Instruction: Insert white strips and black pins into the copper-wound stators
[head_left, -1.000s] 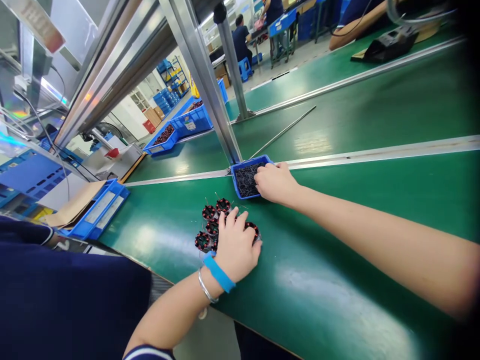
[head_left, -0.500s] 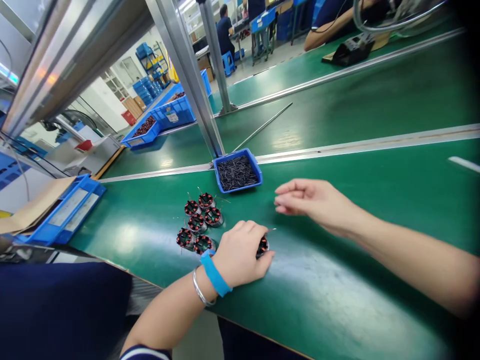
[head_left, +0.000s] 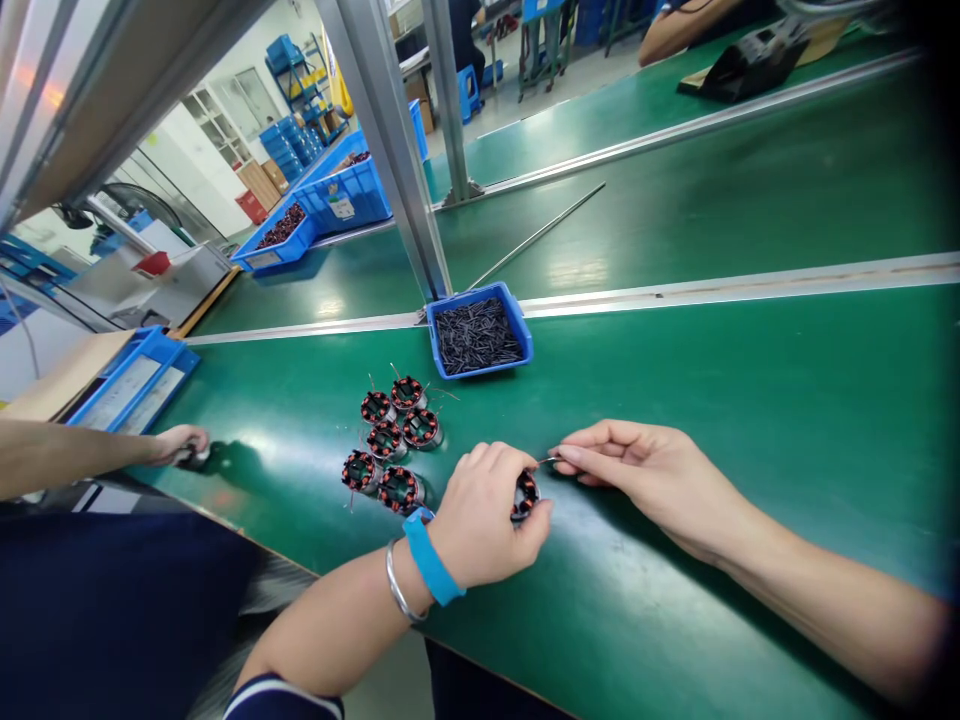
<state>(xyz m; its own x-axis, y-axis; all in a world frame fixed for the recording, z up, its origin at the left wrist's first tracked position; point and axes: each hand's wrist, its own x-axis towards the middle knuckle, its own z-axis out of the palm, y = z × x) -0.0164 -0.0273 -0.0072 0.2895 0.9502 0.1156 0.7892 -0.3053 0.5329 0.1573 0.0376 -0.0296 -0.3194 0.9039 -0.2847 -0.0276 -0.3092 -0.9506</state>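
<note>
My left hand (head_left: 484, 515), with a blue wristband and a silver bangle, is closed round a small round wound coil (head_left: 525, 495) resting on the green bench. My right hand (head_left: 637, 475) pinches a thin wire lead or a small black piece at the coil's upper right; it is too small to name. Several more wound coils (head_left: 390, 440) stand in a cluster just left of my left hand. A small blue tray (head_left: 480, 332) filled with short black pieces sits beyond them, by the metal post.
Another person's hand (head_left: 178, 443) rests at the bench's left edge. A flat blue tray (head_left: 131, 375) lies at far left. Blue bins (head_left: 334, 200) with parts stand behind the slanted metal post (head_left: 390, 150). A thin metal rod (head_left: 536, 238) lies on the far belt.
My right hand left the small blue tray and came down to the coil in my left hand. My left hand drew one coil away from the cluster. Another person's hand appeared at left.
</note>
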